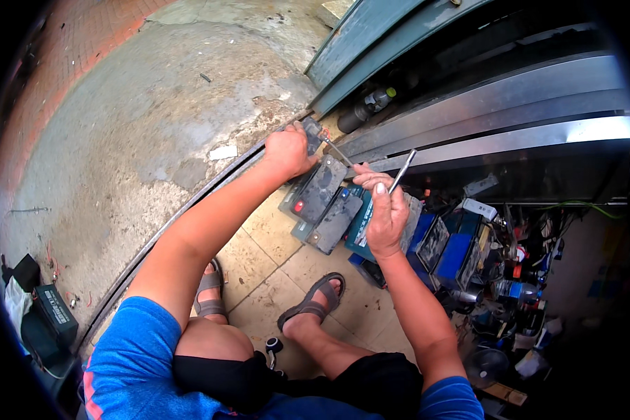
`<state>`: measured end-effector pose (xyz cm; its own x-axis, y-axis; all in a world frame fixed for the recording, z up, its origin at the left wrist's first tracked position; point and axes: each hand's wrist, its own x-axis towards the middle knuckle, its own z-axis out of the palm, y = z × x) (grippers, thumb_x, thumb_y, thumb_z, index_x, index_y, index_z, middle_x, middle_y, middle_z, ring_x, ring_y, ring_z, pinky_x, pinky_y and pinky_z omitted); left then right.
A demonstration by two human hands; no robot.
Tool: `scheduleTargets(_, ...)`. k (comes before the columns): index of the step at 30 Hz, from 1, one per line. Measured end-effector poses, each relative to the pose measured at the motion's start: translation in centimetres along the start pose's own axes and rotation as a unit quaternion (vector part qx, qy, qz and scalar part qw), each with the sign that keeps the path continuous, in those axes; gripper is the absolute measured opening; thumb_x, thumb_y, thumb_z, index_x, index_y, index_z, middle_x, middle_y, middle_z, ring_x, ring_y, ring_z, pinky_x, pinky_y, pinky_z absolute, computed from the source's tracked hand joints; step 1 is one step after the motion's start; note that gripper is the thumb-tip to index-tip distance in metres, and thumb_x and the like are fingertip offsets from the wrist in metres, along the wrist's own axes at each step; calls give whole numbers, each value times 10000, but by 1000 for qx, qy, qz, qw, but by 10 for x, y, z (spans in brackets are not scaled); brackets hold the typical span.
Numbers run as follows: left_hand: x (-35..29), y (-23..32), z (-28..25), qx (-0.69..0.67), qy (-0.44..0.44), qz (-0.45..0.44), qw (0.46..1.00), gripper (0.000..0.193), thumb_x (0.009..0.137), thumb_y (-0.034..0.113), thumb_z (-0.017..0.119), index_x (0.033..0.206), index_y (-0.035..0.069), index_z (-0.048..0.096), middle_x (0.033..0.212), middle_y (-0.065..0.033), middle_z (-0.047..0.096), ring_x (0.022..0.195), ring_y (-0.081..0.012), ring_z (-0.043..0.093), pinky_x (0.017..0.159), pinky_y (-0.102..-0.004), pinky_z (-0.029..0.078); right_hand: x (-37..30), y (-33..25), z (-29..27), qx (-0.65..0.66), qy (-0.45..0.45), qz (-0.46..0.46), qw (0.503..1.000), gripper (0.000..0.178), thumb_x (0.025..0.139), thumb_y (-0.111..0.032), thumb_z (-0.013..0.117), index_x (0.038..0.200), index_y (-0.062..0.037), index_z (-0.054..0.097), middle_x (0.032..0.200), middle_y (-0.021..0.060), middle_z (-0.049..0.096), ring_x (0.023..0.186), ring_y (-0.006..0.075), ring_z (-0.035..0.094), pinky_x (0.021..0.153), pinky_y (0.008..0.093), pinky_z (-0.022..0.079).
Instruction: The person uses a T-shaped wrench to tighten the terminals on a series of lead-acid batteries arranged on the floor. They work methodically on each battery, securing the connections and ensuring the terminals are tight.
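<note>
My left hand is closed over the near edge of a dusty grey battery at the far end of the row. My right hand pinches a thin metal rod whose far end reaches the wires at that battery's top. A thicker silver metal rod sticks up between the same hand's fingers; whether the two are one tool is hidden by the fingers. Nearer to me stand a dusty battery with a red terminal, another grey-topped battery and a teal battery.
Blue batteries stand to the right beside a jumble of bottles, wires and small parts. A metal shutter rail runs along the far right. On the left, a raised threshold borders rough concrete. My sandalled feet rest on floor tiles.
</note>
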<state>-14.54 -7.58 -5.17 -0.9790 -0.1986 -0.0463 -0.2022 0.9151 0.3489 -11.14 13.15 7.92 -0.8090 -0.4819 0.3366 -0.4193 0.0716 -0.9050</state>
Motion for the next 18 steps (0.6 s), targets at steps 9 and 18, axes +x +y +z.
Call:
scheduleTargets(9, 9, 9, 4, 80, -59, 31, 995, 814, 809, 637, 745, 1172, -78, 607, 1030, -136, 736, 987, -245, 743, 827, -350, 587, 64, -30, -8, -129, 52, 143, 980, 268, 1058, -160, 513, 1167, 56, 628, 1056, 175, 754, 1047, 298, 723, 949, 407, 532)
scheduleTargets(18, 10, 9, 3, 74, -75, 18, 994, 760, 805, 620, 751, 1156, -45, 638, 1043, -132, 739, 975, -243, 752, 825, -350, 593, 199, 3, -1, -240, 79, 251, 935, 331, 1016, -111, 548, 1297, 63, 527, 973, 129, 718, 711, 154, 612, 612, 316, 516)
